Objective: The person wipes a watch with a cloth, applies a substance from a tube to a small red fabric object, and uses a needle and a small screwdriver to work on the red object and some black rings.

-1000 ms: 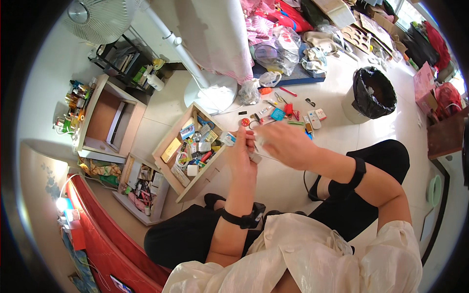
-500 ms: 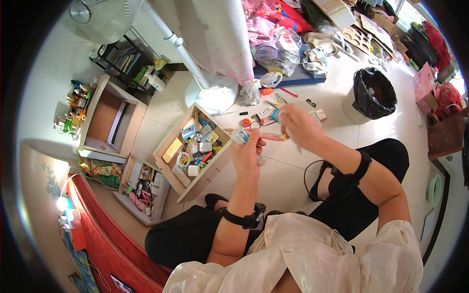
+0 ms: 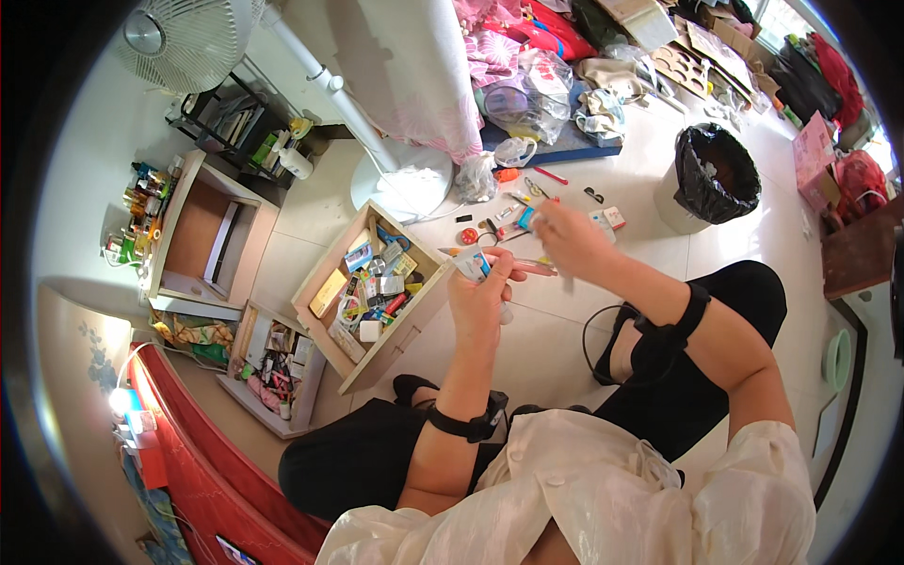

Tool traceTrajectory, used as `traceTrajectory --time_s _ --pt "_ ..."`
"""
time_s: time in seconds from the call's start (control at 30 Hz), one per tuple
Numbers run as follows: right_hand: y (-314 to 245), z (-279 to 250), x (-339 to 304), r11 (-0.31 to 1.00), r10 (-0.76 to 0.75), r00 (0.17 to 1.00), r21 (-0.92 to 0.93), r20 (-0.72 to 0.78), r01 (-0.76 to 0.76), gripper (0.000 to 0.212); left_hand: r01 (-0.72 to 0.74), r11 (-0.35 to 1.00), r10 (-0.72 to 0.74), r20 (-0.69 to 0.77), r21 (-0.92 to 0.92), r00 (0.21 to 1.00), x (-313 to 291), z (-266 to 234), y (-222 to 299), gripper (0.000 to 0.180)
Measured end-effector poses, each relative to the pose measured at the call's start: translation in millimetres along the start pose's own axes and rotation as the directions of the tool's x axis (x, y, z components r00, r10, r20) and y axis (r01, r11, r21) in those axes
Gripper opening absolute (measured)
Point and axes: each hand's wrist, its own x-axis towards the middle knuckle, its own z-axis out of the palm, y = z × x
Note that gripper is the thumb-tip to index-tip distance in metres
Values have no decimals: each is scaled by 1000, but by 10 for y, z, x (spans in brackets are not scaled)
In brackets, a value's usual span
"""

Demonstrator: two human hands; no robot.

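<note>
My left hand (image 3: 476,303) is closed around a small white and blue squeeze tube (image 3: 473,264). Several thin pencil-like sticks (image 3: 535,267) pass through the same grip and point to the right. Just right of their tips is my right hand (image 3: 573,241), its fingers bent together and slightly blurred. What it holds is mostly hidden; a pale end shows below the fingers. A blue item (image 3: 524,217) shows at its far side, and I cannot tell whether the hand touches it. Left of my hands, a wooden drawer (image 3: 403,345) full of small boxes and tubes rests on the floor.
Small items, including a red round tin (image 3: 468,235) and a red pen (image 3: 552,175), lie on the tiles. A black-lined bin (image 3: 686,205) stands far right, a white fan base (image 3: 377,188) far left. A second drawer (image 3: 306,407) sits beside the empty cabinet (image 3: 184,268).
The whole view has shifted slightly. My right hand has come a little lower and stays near the stick tips. The left hand keeps its grip on the tube and sticks.
</note>
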Motion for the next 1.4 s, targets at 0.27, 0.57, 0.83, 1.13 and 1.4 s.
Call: traceTrajectory --time_s 0.27,0.57,0.83,1.13,1.4 --pt "-111 163 -259 835 -527 850 -175 24 522 15 -39 999 40 -90 16 995 22 -69 1 10" --pt "-163 30 -292 834 -551 827 -100 -111 543 18 61 964 -116 -203 -260 972 195 -304 22 15" --pt "-193 47 -275 925 -349 936 180 52 335 17 476 596 -410 264 -647 873 231 -396 -164 17" --pt "107 28 -47 829 -62 998 557 -15 60 22 375 622 -487 36 -687 873 458 -783 -301 23" --pt "61 6 -150 694 -44 997 720 59 -12 22 -2 711 -310 -317 -703 896 634 -1990 -588 28"
